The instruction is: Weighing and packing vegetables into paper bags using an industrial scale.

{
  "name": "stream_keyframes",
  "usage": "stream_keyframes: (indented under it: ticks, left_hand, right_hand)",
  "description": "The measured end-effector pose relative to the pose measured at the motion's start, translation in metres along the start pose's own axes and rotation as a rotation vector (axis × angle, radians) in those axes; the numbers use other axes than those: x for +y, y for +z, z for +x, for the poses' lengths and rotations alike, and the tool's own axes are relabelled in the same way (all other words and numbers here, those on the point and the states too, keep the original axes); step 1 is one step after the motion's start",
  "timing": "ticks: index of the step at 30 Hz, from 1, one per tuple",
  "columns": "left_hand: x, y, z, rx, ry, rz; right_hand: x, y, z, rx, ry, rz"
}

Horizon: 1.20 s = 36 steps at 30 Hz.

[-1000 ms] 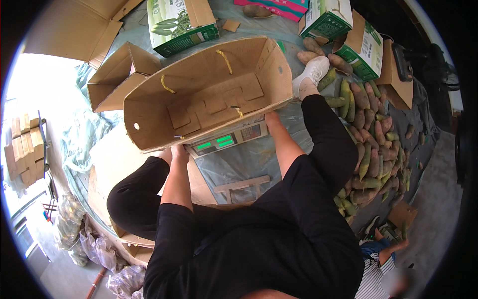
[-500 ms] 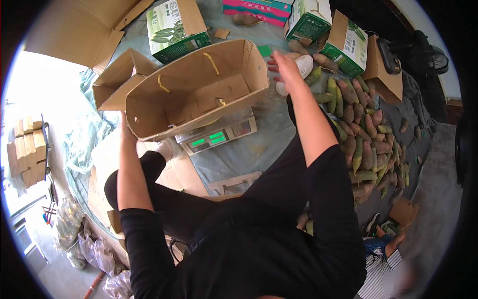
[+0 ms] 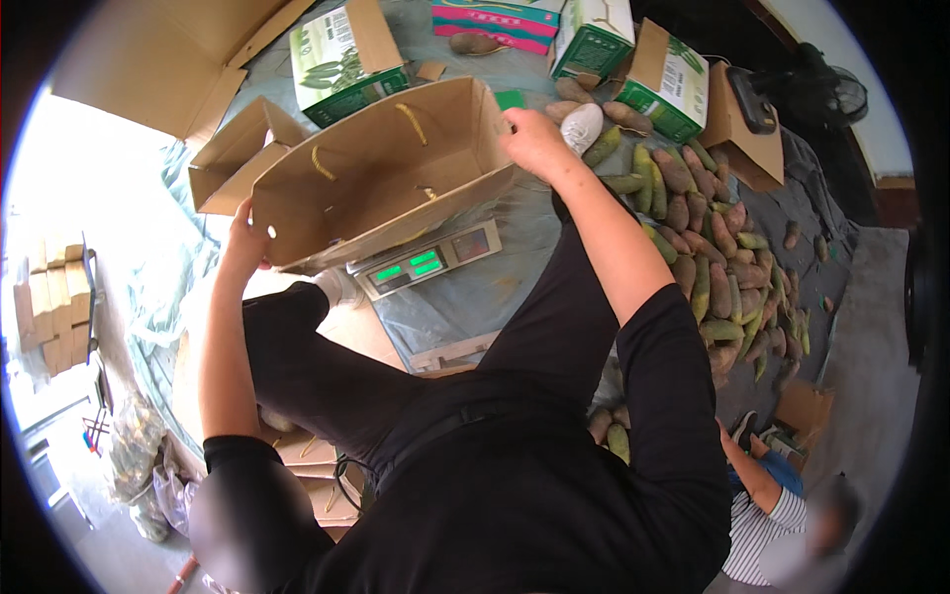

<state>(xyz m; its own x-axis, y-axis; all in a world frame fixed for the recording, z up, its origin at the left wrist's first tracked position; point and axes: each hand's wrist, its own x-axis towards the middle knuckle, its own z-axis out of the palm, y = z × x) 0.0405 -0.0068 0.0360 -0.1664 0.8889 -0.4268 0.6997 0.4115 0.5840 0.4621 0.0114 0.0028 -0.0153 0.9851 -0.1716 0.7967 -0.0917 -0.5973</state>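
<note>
Open carton steadied on the scale by both hands

The left hand (image 3: 244,233) curled its fingers round the near-left corner of the cardboard box (image 3: 381,168), while the right hand (image 3: 534,144) gripped its far-right rim, apparently keeping it level. The box sat on the digital scale (image 3: 427,259); beyond and right of the scale lay heaped mangoes (image 3: 712,267) and printed cartons (image 3: 346,59).

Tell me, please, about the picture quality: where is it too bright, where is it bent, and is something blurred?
Head view: the left rim is washed out by strong daylight; the fisheye bends straight edges, such as the cardboard box held by the left hand and right hand; the corners are black; the scale reads sharp.
</note>
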Motion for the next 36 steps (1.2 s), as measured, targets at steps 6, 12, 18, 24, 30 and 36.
stream_keyframes:
  ticks: [6, 12, 18, 24, 30, 36]
  left_hand:
    - [-0.008, 0.009, -0.024, 0.095, 0.264, 0.338]
    - [0.050, 0.045, -0.091, 0.108, 0.617, 0.543]
    - [0.047, 0.086, -0.099, -0.021, 0.503, 0.570]
    - [0.039, 0.103, -0.083, 0.149, 0.527, 0.705]
    - [0.048, 0.109, -0.081, 0.184, 0.559, 0.692]
    - [0.031, 0.098, -0.086, 0.114, 0.572, 0.720]
  right_hand:
    - [0.016, -0.001, -0.015, -0.056, 0.006, 0.092]
    - [0.023, -0.048, -0.048, 0.037, 0.095, 0.616]
    - [0.101, -0.058, -0.098, 0.257, 0.280, 0.687]
    - [0.201, 0.008, -0.176, 0.350, 0.558, 0.639]
    - [0.350, 0.136, -0.283, 0.152, 0.746, 0.325]
    - [0.281, 0.152, -0.271, -0.120, 0.990, 0.577]
